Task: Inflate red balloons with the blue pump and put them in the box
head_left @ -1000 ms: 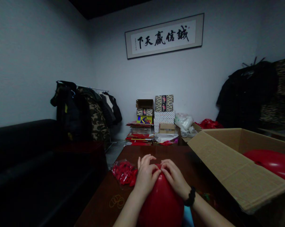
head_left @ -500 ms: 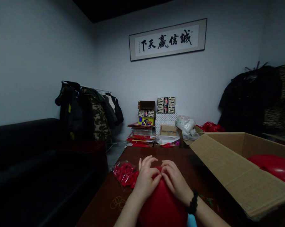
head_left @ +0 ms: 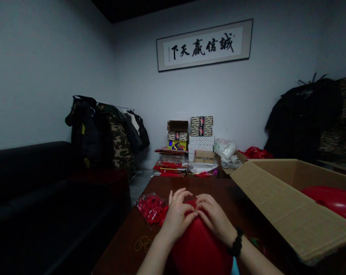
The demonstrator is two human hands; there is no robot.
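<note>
A large red balloon [head_left: 201, 248] stands in front of me at the near end of the dark wooden table [head_left: 124, 254]. My left hand [head_left: 177, 214] and my right hand [head_left: 214, 215] meet at its top, thumbs and forefingers pinched together there. The balloon's neck is hidden behind the fingers. A black band [head_left: 236, 243] circles my right wrist. Left of the hands lies a clear plastic bag of small red pieces [head_left: 152, 209], probably uninflated balloons. Several thin yellow rubber bands [head_left: 143, 243] lie nearer to me.
An open cardboard box [head_left: 290, 210] with a red balloon [head_left: 330, 202] inside stands on the right. Stacked boxes [head_left: 201, 141] and red packets [head_left: 169, 167] are beyond the table. A black sofa [head_left: 32, 198] runs along the left.
My hands stay pinched at the balloon's top in nearly the same place. The balloon's body has shifted slightly to the right, and the camera view has moved a little.
</note>
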